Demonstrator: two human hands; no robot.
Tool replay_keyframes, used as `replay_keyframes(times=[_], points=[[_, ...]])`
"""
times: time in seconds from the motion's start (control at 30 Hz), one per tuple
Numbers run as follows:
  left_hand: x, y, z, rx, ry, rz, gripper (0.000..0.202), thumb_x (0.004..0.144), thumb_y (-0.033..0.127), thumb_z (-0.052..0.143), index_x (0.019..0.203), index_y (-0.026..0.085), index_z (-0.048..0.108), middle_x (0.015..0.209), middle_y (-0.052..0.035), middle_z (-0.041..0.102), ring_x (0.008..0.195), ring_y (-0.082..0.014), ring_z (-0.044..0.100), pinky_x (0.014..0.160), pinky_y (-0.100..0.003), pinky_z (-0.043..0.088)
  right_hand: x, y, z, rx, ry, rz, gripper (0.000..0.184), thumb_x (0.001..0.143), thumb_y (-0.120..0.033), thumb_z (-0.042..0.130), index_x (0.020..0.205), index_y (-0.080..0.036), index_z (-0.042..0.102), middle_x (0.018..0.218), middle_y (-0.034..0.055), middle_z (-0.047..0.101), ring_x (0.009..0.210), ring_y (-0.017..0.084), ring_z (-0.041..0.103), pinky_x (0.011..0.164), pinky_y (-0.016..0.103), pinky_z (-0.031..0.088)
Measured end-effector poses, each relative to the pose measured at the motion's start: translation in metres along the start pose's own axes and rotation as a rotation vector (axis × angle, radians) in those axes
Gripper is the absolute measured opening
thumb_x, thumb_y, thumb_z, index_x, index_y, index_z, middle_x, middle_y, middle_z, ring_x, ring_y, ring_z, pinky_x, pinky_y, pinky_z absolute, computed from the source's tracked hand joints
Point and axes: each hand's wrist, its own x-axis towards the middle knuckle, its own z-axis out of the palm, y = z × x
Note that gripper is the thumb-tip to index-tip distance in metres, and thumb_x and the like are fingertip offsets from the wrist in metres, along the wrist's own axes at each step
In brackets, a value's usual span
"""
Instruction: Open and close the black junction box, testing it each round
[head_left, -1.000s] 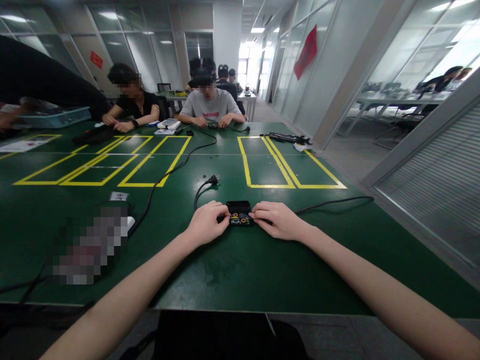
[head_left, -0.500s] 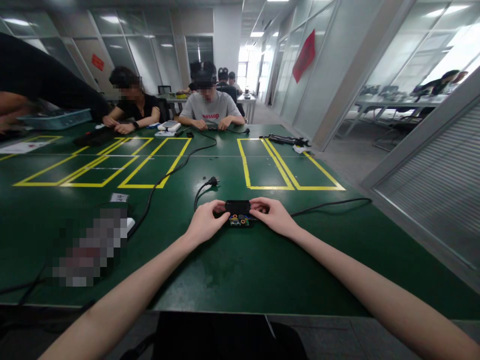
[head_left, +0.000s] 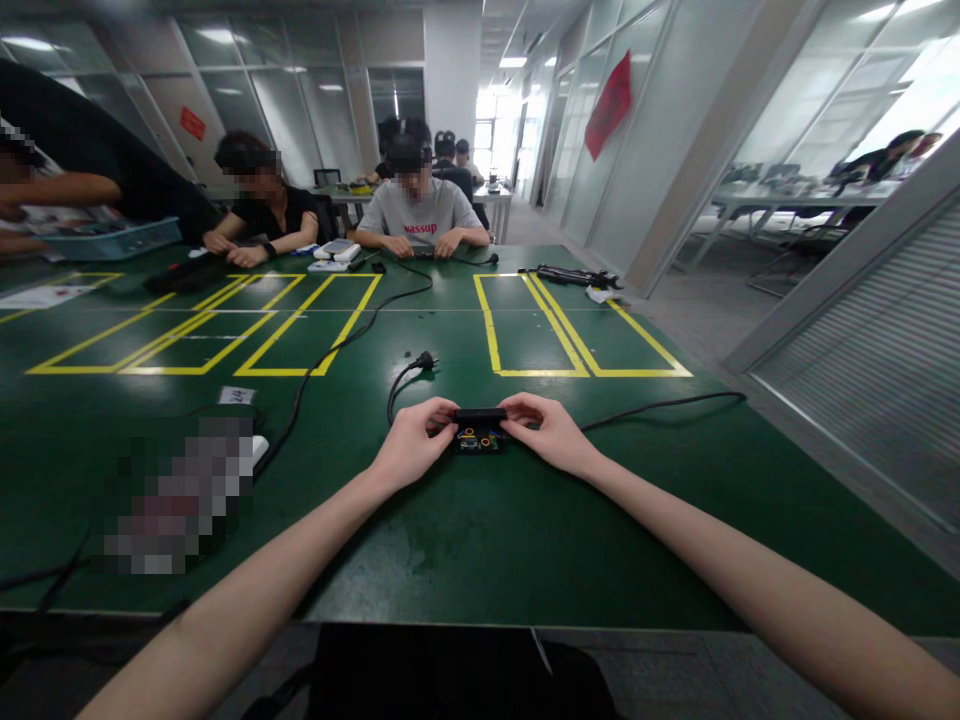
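A black plastic cover [head_left: 481, 414] is held by its two ends above an opened power adapter [head_left: 480, 443], whose circuit board shows two orange-ringed round parts and bits of blue and yellow. My left hand [head_left: 416, 440] pinches the cover's left end between thumb and fingers. At the other end, my right hand [head_left: 551, 432] pinches it the same way. The cover is seen nearly edge-on. Behind my left hand a black power plug [head_left: 426, 362] lies on its short curved cord. To the right a thin black cable [head_left: 660, 408] runs out from behind my right hand.
The green table [head_left: 525, 560] bears yellow tape rectangles [head_left: 544, 375]. A blurred-out object [head_left: 184, 495] and a white number card [head_left: 237, 396] are at left, beside a long black cord [head_left: 300, 400]. Co-workers sit across the table. A blue basket [head_left: 120, 240] stands far left, a black folded item [head_left: 574, 277] far right.
The cover has tilted from showing its broad face to nearly edge-on, exposing more of the board. Both hands keep their places. The person at far left has shifted.
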Motion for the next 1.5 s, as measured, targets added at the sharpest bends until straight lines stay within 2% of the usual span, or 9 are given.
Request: replay_keyframes(times=[0.23, 0.33, 0.5, 0.67, 0.83, 1.0, 1.13, 1.27, 1.5], points=[[-0.001, 0.004, -0.004, -0.002, -0.023, 0.005, 0.018, 0.088, 0.021, 0.061, 0.102, 0.019, 0.071, 0.100, -0.0060, 0.080, 0.097, -0.0236, 0.077, 0.092, -0.038, 0.062, -0.002, -0.005, -0.003, -0.043, -0.010, -0.046, 0.018, 0.087, -0.029, 0.067, 0.101, -0.018, 0.072, 0.094, 0.0063, 0.077, 0.089, 0.021, 0.073, 0.086, 0.040, 0.061], [-0.001, 0.005, -0.004, 0.017, -0.021, -0.017, 0.019, 0.088, 0.021, 0.060, 0.103, 0.019, 0.072, 0.100, -0.0059, 0.081, 0.096, -0.0242, 0.077, 0.087, -0.035, 0.061, -0.001, -0.004, -0.002, -0.049, -0.013, -0.054, 0.019, 0.087, -0.029, 0.066, 0.102, -0.018, 0.073, 0.093, 0.0057, 0.077, 0.088, 0.021, 0.073, 0.085, 0.039, 0.060], [0.000, 0.006, -0.006, 0.094, -0.045, -0.053, 0.023, 0.088, 0.026, 0.060, 0.105, 0.018, 0.072, 0.088, -0.0047, 0.081, 0.077, -0.0219, 0.075, 0.075, -0.032, 0.058, -0.001, -0.002, -0.002, -0.043, -0.023, -0.046, 0.020, 0.087, -0.030, 0.066, 0.102, -0.018, 0.072, 0.093, 0.0055, 0.077, 0.088, 0.021, 0.073, 0.086, 0.040, 0.060], [0.000, 0.009, -0.011, 0.104, -0.091, -0.054, 0.027, 0.080, 0.020, 0.057, 0.103, 0.018, 0.071, 0.088, -0.0045, 0.080, 0.080, -0.0211, 0.073, 0.074, -0.031, 0.054, -0.003, -0.009, -0.009, -0.049, -0.109, -0.051, 0.022, 0.087, -0.023, 0.061, 0.106, -0.018, 0.071, 0.098, 0.0063, 0.077, 0.091, 0.022, 0.072, 0.088, 0.040, 0.059], [-0.003, 0.012, -0.017, 0.221, -0.204, 0.034, 0.029, 0.075, 0.020, 0.061, 0.103, 0.021, 0.067, 0.101, -0.0045, 0.074, 0.093, -0.0229, 0.069, 0.082, -0.034, 0.054, -0.006, -0.016, -0.011, -0.124, -0.170, -0.096, 0.017, 0.090, -0.030, 0.064, 0.102, -0.019, 0.070, 0.100, 0.0072, 0.075, 0.091, 0.022, 0.069, 0.087, 0.039, 0.057], [-0.004, 0.010, -0.016, 0.261, -0.222, 0.097, 0.019, 0.086, 0.032, 0.064, 0.101, 0.021, 0.066, 0.098, -0.0044, 0.070, 0.090, -0.0223, 0.065, 0.081, -0.035, 0.053, -0.007, -0.012, -0.007, -0.252, -0.147, -0.133, 0.025, 0.087, -0.034, 0.073, 0.107, -0.021, 0.069, 0.102, 0.0073, 0.074, 0.092, 0.022, 0.068, 0.086, 0.039, 0.056], [-0.004, 0.009, -0.017, 0.163, -0.250, 0.088, 0.028, 0.086, 0.029, 0.067, 0.113, 0.022, 0.066, 0.103, -0.0043, 0.073, 0.093, -0.0212, 0.066, 0.084, -0.033, 0.053, -0.007, -0.016, -0.008, -0.320, -0.174, -0.117, 0.025, 0.087, -0.033, 0.074, 0.109, -0.021, 0.072, 0.106, 0.0083, 0.072, 0.098, 0.024, 0.068, 0.089, 0.040, 0.055], [-0.005, 0.008, -0.015, 0.167, -0.257, 0.068, 0.048, 0.086, 0.031, 0.070, 0.131, 0.021, 0.062, 0.109, -0.0063, 0.073, 0.094, -0.0215, 0.067, 0.085, -0.033, 0.053, -0.007, -0.022, -0.009, -0.310, -0.231, -0.106, 0.022, 0.088, -0.029, 0.074, 0.107, -0.019, 0.073, 0.101, 0.0067, 0.071, 0.088, 0.021, 0.066, 0.080, 0.036, 0.055], [-0.004, 0.012, -0.008, 0.435, -0.227, 0.107, 0.030, 0.093, 0.048, 0.066, 0.099, 0.019, 0.070, 0.091, -0.0045, 0.069, 0.084, -0.0209, 0.064, 0.075, -0.031, 0.050, -0.012, -0.025, -0.004, -0.329, -0.174, -0.255, 0.030, 0.082, -0.021, 0.077, 0.111, -0.021, 0.069, 0.110, 0.0072, 0.068, 0.095, 0.022, 0.067, 0.083, 0.036, 0.057]])
